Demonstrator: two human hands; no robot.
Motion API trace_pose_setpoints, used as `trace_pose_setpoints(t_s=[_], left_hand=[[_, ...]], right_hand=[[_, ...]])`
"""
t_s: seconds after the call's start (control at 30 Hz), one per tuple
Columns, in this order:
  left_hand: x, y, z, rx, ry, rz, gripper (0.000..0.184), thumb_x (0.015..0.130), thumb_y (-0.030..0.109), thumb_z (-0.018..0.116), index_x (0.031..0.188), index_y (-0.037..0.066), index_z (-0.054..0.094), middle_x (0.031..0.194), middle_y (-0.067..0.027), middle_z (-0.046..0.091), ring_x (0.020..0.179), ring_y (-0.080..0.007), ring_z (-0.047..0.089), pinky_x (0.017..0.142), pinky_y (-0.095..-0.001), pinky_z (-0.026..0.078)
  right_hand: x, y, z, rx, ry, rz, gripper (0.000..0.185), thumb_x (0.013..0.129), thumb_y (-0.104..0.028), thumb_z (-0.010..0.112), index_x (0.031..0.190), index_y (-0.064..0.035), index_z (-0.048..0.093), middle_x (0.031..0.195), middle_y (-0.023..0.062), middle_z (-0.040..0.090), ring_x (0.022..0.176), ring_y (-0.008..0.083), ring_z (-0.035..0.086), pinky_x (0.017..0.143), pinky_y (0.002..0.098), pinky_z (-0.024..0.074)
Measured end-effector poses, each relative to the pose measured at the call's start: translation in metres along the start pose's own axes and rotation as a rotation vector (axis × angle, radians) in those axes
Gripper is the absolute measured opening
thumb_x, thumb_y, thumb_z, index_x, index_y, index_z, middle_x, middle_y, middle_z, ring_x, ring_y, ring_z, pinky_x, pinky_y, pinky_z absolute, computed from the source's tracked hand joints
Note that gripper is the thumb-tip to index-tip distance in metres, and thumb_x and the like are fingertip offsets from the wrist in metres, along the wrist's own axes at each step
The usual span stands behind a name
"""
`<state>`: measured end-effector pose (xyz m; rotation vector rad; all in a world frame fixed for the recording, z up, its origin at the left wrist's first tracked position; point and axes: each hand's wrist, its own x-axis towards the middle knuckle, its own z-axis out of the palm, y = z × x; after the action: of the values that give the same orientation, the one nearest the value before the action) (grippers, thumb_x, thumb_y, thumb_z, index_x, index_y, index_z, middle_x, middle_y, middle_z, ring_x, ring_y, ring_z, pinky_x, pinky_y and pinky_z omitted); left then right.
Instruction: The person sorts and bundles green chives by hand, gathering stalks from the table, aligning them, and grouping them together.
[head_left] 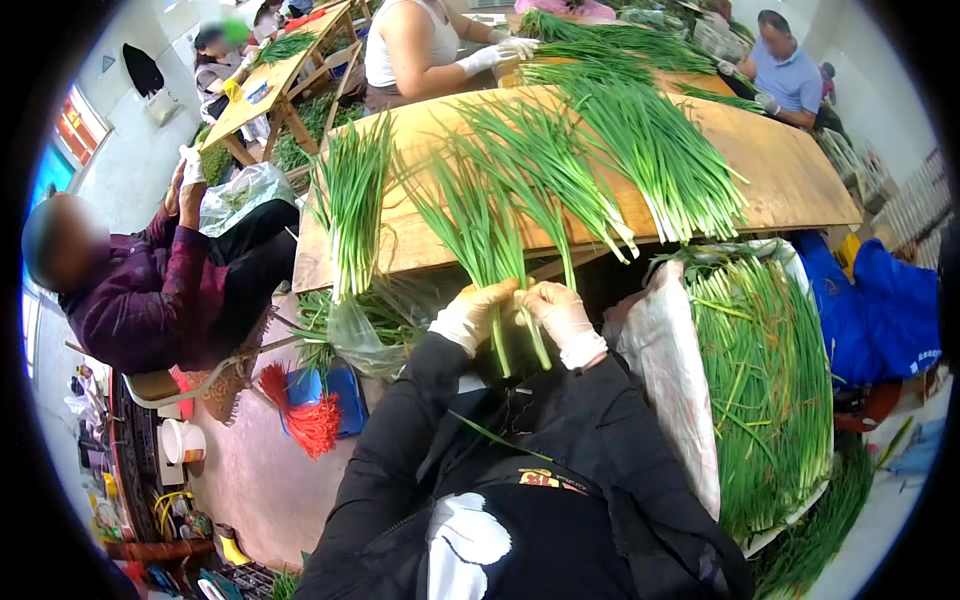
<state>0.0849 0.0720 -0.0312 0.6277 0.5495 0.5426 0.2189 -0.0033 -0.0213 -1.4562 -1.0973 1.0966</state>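
Both my hands wear thin pale gloves and meet in front of my chest, at the near edge of the wooden table. My left hand (471,309) is closed around the pale stems of a few garlic chives (480,240), whose green leaves reach forward over the tabletop. Close beside it, my right hand (560,312) pinches a stem of the same chives, fingers bent inward. White stem ends poke out below both hands. Just ahead on the table lie a loose bunch of chives (560,165) and a larger bunch (665,165); another bunch (355,205) hangs over the edge at left.
A large white sack (672,370) full of chives (760,390) stands at my right. Red ties (300,410) lie on a blue stool (345,400) to the left. A seated person (150,260) is at far left; others work across the wooden table (790,190).
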Motion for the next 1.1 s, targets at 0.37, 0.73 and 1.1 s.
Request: trace_pose_setpoints(t_s=[0.37, 0.73, 1.1], left_hand=[[-0.004, 0.042, 0.002, 0.162, 0.258, 0.179, 0.018, 0.076, 0.018, 0.061, 0.089, 0.006, 0.061, 0.077, -0.0001, 0.061, 0.055, -0.0072, 0.049, 0.047, -0.0183, 0.038], [-0.003, 0.022, 0.012, 0.042, -0.107, 0.02, 0.036, 0.08, 0.021, 0.057, 0.11, 0.002, 0.051, 0.099, -0.0041, 0.059, 0.07, -0.0068, 0.053, 0.058, -0.017, 0.041], [-0.012, 0.007, 0.004, 0.149, 0.154, 0.063, 0.033, 0.077, 0.018, 0.061, 0.104, -0.001, 0.054, 0.094, -0.0063, 0.06, 0.082, -0.0138, 0.056, 0.07, -0.0241, 0.044]], right_hand=[[-0.087, 0.05, -0.003, -0.393, 0.02, -0.329, 0.017, 0.083, -0.018, 0.046, 0.077, -0.0041, 0.053, 0.076, 0.0099, 0.057, 0.071, 0.0255, 0.053, 0.065, 0.0325, 0.0433], [-0.027, -0.013, -0.029, 0.366, -0.402, 0.133, 0.034, 0.083, -0.029, 0.051, 0.104, -0.0028, 0.055, 0.083, 0.0039, 0.062, 0.07, 0.0063, 0.054, 0.059, 0.0163, 0.0386], [-0.022, 0.007, 0.006, -0.435, 0.003, -0.122, 0.022, 0.077, -0.021, 0.062, 0.075, -0.0017, 0.052, 0.076, 0.0067, 0.06, 0.056, 0.0111, 0.055, 0.053, 0.0214, 0.0428]])
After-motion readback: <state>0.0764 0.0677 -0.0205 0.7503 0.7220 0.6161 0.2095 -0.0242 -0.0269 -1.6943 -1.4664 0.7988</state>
